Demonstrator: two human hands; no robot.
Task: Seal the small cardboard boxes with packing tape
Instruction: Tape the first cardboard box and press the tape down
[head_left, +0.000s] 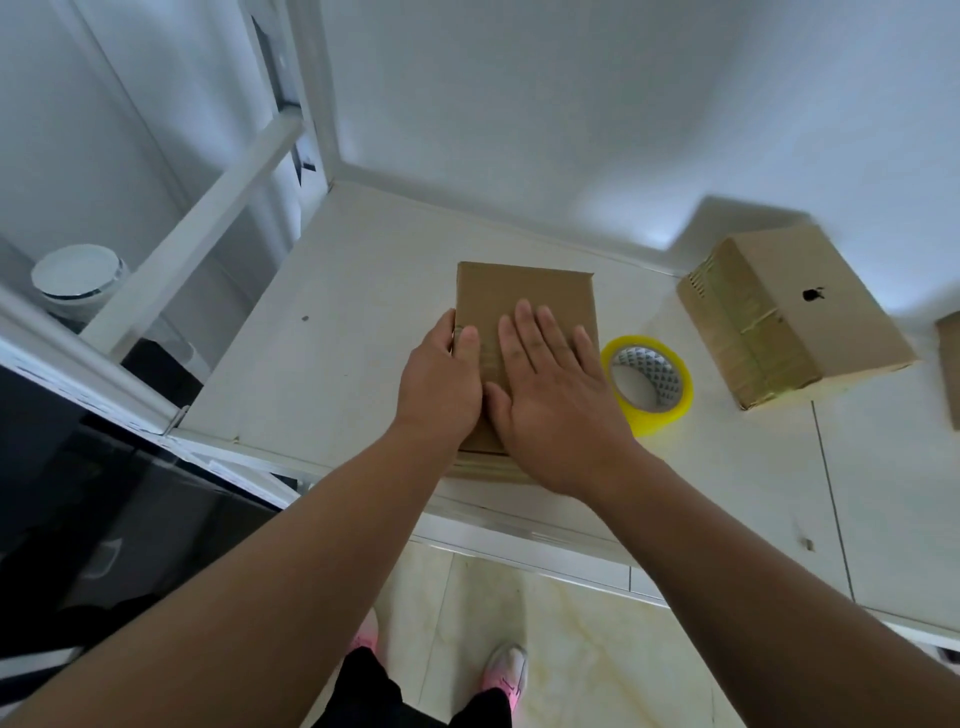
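A small brown cardboard box (524, 291) lies flat on the white table (353, 332), near its front edge. My right hand (556, 405) rests flat on the box top, fingers straight and spread. My left hand (441, 379) holds the box's left side, its thumb on top and its fingers wrapped over the left edge. A strip of clear tape shows faintly on the box between my hands. A roll of yellowish packing tape (649, 384) lies flat on the table just right of the box.
A larger taped cardboard box (789, 317) sits at the right, against the white wall. The corner of another box (950, 364) shows at the right edge. A white shelf frame (192, 228) and a lidded container (78, 275) stand at the left.
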